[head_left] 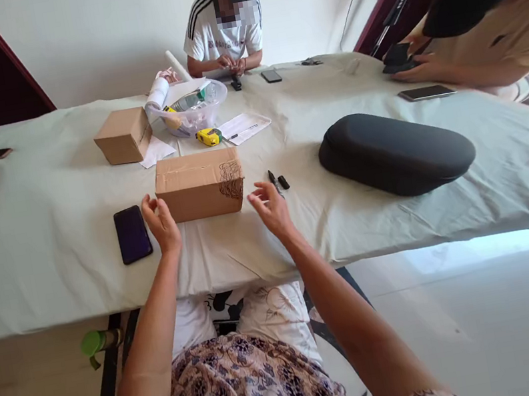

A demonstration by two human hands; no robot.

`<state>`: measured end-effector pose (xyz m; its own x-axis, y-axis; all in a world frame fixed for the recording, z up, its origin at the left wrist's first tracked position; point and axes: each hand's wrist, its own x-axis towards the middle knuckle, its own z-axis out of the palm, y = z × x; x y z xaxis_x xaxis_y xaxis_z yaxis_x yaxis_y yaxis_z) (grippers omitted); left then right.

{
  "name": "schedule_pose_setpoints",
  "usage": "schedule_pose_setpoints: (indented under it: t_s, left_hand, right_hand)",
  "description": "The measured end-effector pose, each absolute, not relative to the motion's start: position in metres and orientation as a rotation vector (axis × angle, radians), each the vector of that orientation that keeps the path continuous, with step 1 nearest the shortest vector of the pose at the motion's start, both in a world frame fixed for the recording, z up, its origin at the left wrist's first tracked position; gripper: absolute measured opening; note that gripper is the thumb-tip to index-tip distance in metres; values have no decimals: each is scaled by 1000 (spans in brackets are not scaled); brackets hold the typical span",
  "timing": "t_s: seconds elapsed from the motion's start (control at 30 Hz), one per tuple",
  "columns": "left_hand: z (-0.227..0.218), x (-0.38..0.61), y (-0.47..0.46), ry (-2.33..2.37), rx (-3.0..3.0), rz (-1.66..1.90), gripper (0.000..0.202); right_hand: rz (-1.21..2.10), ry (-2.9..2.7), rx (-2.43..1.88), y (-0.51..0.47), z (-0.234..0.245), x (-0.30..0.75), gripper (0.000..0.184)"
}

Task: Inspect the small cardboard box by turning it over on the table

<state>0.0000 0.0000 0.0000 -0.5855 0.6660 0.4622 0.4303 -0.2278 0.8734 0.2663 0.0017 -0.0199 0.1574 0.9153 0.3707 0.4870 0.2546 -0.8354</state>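
Observation:
A brown cardboard box lies on the cloth-covered table in front of me, with dark scribbled lines at its right end. At its left end is my left hand, fingers apart and holding nothing. My right hand is just off the box's right end, open as well, with its fingers curved toward the cardboard. Beside the right hand lie a black marker and its separate cap. A dark phone rests left of my left hand.
Behind the box are a second cardboard box, a plastic basket of items, a yellow tape measure and a paper sheet. A large black case lies right. One person sits opposite; another is at right.

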Motion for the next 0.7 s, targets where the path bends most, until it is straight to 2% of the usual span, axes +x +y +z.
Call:
schedule_pose_setpoints:
  t_s: [0.07, 0.13, 0.27, 0.43, 0.6, 0.7]
  left_hand:
    - [-15, 2, -7, 1868, 1409, 1765, 69]
    - [-25, 4, -12, 1959, 1501, 1626, 81]
    - [-30, 6, -14, 2060, 1641, 1443, 89]
    - [-24, 9, -19, 1916, 1727, 1591, 80]
    - [-24, 18, -26, 1963, 1743, 1676, 79]
    - [-26, 28, -26, 1910, 1753, 1635, 102]
  right_hand:
    - [465, -1549, -1457, 6, -25, 248, 71]
    - [348, -1589, -1570, 6, -32, 235, 75]
    - [234, -1626, -1655, 2, -43, 229, 59]
    - [299, -1564, -1454, -1, -41, 237, 50]
    - [260, -1426, -1419, -7, -40, 234, 57]
    - [233, -1444, -1446, -11, -40, 226, 76]
